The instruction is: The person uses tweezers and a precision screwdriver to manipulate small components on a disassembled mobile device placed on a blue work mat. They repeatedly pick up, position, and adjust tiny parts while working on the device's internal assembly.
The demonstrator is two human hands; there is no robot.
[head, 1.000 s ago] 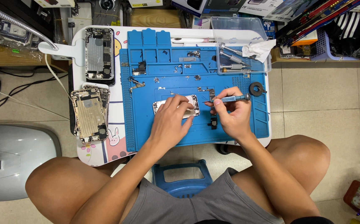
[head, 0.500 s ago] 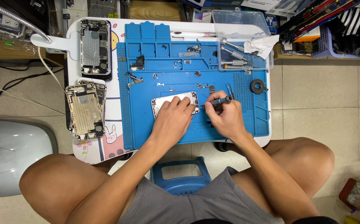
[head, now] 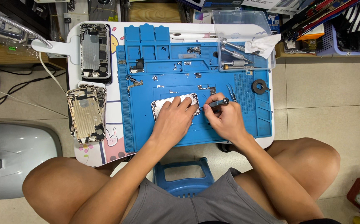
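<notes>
Opened phone shell on a blue repair mat, worked with a small screwdriver.

The metal phone shell [head: 175, 104] lies flat mid-mat [head: 229, 124], its long axis running left to right with a slight upward tilt to the right. The left hand [head: 175, 120] rests spread over it, fingers pressing its upper edge. The right hand [head: 226, 120] is closed round a slim grey screwdriver [head: 218, 103], whose tip points left at the shell's right end.

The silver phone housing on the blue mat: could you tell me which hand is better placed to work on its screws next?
Probably the right hand: it holds the grey screwdriver with its tip at the silver phone housing, which the left hand presses down on the blue mat.
</notes>
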